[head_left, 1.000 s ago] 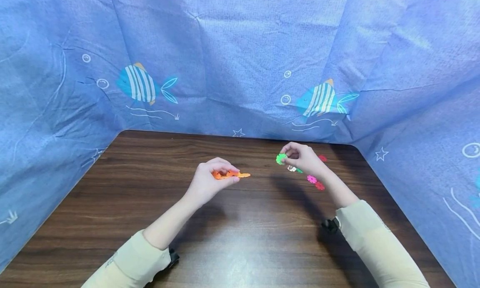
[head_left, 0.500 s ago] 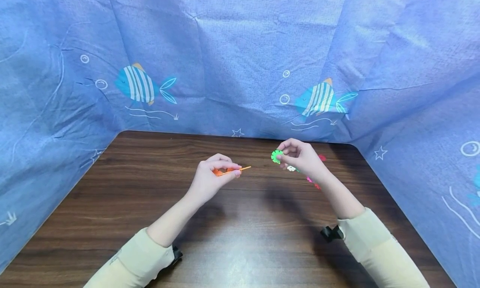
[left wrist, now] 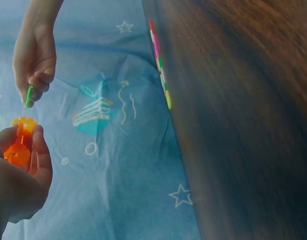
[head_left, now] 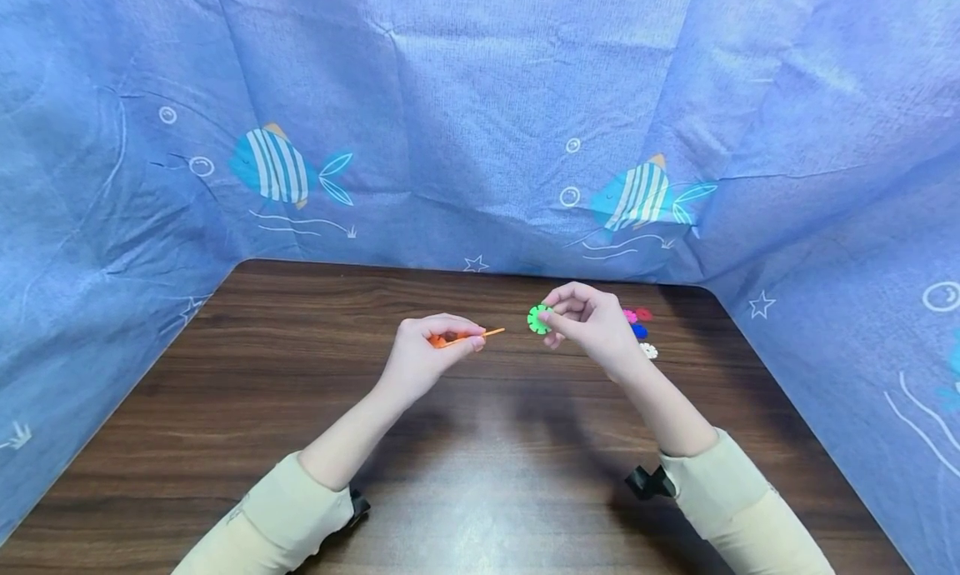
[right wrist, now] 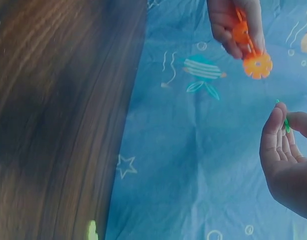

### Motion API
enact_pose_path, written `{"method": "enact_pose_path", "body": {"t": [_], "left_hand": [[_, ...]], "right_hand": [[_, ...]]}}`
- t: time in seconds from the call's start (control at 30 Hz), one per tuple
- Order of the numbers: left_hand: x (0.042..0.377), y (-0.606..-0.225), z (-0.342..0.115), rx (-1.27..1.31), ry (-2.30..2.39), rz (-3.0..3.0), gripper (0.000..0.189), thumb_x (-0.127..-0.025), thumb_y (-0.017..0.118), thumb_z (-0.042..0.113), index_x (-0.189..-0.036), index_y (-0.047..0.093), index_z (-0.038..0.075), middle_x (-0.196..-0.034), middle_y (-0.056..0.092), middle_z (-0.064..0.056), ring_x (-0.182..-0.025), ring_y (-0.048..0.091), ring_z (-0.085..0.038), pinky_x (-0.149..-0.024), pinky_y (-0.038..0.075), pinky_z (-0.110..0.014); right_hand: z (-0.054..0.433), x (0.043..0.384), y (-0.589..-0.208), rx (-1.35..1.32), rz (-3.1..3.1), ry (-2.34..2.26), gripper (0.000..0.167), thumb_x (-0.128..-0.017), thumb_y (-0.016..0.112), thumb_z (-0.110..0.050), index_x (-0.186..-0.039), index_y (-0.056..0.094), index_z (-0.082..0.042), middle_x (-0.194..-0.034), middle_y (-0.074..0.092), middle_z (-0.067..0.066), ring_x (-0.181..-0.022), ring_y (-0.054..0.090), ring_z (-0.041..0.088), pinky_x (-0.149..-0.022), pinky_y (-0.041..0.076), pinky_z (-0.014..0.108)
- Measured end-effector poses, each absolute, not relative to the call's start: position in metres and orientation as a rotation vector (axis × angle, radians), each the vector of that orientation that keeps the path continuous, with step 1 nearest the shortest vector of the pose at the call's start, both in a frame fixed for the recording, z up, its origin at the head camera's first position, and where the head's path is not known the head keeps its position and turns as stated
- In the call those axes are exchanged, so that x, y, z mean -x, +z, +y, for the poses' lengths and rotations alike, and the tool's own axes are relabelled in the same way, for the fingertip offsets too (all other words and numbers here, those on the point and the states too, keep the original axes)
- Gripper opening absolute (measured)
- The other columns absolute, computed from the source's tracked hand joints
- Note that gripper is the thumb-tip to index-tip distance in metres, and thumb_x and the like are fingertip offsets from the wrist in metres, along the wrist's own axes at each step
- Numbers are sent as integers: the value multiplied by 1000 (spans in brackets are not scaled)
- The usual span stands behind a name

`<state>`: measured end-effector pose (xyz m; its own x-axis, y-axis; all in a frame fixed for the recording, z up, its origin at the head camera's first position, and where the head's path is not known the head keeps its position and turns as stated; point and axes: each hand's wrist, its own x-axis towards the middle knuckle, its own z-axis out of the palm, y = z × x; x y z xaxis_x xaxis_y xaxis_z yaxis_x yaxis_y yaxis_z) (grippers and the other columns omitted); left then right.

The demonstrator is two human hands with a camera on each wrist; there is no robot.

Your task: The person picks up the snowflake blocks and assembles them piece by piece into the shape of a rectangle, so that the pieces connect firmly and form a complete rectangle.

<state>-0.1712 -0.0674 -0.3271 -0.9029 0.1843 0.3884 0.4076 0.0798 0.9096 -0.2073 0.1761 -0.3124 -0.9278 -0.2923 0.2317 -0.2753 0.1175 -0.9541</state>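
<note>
My left hand (head_left: 427,354) pinches several orange notched plastic discs (right wrist: 257,65) joined together, held above the table. One disc of the group sticks out past the fingertips toward the right, edge-on in the head view. Across a gap, my right hand (head_left: 592,321) pinches a green notched disc (head_left: 538,319) between thumb and forefinger, its flat face toward the head camera. In the left wrist view the green disc shows edge-on, just above the orange discs and apart from them. Fingers hide part of the orange group.
On the brown wooden table (head_left: 315,408), behind my right hand, lie loose discs: a white disc (head_left: 649,352), a blue disc (head_left: 639,331), a pink disc (head_left: 631,316) and a red disc (head_left: 645,314). A blue fish-printed cloth (head_left: 465,142) stands around the table's back and sides.
My right hand has moved left with the green disc and turned it face-on, closer to the orange discs. My left hand has tilted the orange discs, so the end disc now shows edge-on.
</note>
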Motion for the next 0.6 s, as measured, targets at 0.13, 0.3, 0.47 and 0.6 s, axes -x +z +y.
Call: {"method": "enact_pose_path", "body": {"t": [0.13,0.3,0.47,0.6], "left_hand": [[171,-327,-66,618,-1945,-2187,17,-77,75,0,-94,73,-4,-91,71,-15,-74,67,-10,-65,54,-22],[172,-329,-65,645,-1932,-2191,18,-77,76,2,-94,73,-3,-91,71,-13,-77,67,-11,-66,55,-23],[172,-330,-62,650,-1925,-2211,17,-78,75,2,-94,74,-2,-91,71,-12,-78,67,-9,-65,54,-22],[170,-332,-61,659,-1922,-2221,15,-78,75,2,-93,74,1,-91,71,-11,-78,66,-9,-65,54,-22]], "right_hand": [[170,203,-314,574,2293,-2032,21,-83,69,-2,-97,57,7,-75,69,2,-56,64,17,-58,56,35],[163,201,-319,535,2253,-2052,22,-84,68,-1,-99,55,9,-75,70,2,-57,65,16,-58,56,33],[158,201,-325,533,2249,-2044,21,-84,68,0,-98,55,10,-74,69,3,-57,66,17,-58,57,35],[155,200,-329,548,2244,-2037,23,-84,68,-2,-98,55,9,-74,69,4,-57,66,19,-58,56,37]]}}
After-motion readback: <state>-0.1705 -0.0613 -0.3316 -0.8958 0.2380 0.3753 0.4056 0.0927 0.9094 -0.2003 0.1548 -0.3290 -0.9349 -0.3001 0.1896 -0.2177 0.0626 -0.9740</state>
